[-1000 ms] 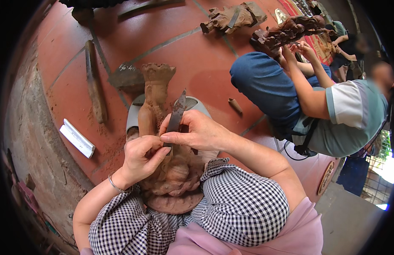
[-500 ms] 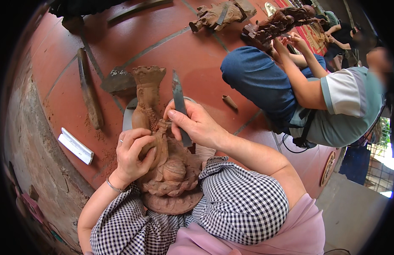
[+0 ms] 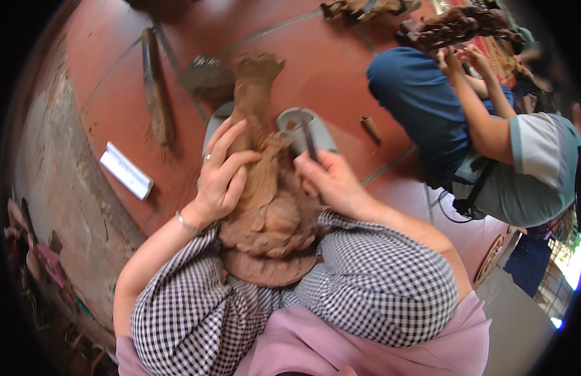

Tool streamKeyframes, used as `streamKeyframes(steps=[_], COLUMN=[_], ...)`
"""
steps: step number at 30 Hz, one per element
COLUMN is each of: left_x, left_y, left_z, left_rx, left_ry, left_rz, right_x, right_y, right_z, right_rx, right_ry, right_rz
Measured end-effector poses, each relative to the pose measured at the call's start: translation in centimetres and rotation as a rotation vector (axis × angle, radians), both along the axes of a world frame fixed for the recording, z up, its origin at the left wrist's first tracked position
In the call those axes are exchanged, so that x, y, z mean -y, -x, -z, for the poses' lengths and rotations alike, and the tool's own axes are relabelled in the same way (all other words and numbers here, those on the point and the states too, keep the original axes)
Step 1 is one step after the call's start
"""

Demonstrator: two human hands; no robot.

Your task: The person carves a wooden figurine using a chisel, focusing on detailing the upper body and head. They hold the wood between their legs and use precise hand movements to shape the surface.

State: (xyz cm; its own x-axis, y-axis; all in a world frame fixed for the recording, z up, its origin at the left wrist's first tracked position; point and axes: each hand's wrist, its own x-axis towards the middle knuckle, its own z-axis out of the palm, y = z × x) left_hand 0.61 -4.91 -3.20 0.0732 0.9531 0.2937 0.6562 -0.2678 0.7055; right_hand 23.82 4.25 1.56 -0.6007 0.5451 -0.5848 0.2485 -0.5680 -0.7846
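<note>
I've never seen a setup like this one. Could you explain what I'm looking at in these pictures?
There is no machine here, just a person's two bare hands. Every picture comes from one wide fisheye camera on the person's head, looking down, so edges bend.

The left hand lies, fingers spread, on a reddish-brown carved wooden piece between the knees. The right hand holds a narrow, dark metal blade, slightly blurred.

On the red tiled floor lie a long dark wooden bar, a white angled strip and a small curled brown piece. At right, a co-worker in blue trousers handles another dark carving.
</note>
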Motion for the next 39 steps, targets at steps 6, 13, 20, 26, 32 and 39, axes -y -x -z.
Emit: streamKeyframes(steps=[6, 13, 20, 26, 32, 39], left_x=[0.0, -0.2, -0.1, 0.1, -0.2, -0.7], left_y=[0.5, 0.9, 1.3, 0.3, -0.7, -0.7], left_z=[1.4, 1.6, 2.2, -0.4, -2.1, -3.0], left_rx=[0.045, 0.067, 0.083, 0.062, -0.007, 0.116], left_ry=[-0.038, -0.080, -0.047, 0.077, 0.255, 0.374], left_rz=[0.031, 0.091, 0.125, 0.055, -0.010, 0.057], right_x=[-0.2, -0.3, -0.2, -0.4, -0.5, -0.5], right_y=[-0.8, -0.6, -0.1, 0.3, 0.1, 0.3], right_z=[0.8, 1.3, 2.0, 1.7, 2.2, 1.7], right_rx=[-0.069, -0.022, 0.027, -0.034, -0.044, -0.030], right_ry=[-0.101, -0.108, -0.115, -0.064, -0.049, -0.074], right_rz=[0.065, 0.035, 0.021, -0.058, -0.062, -0.078])
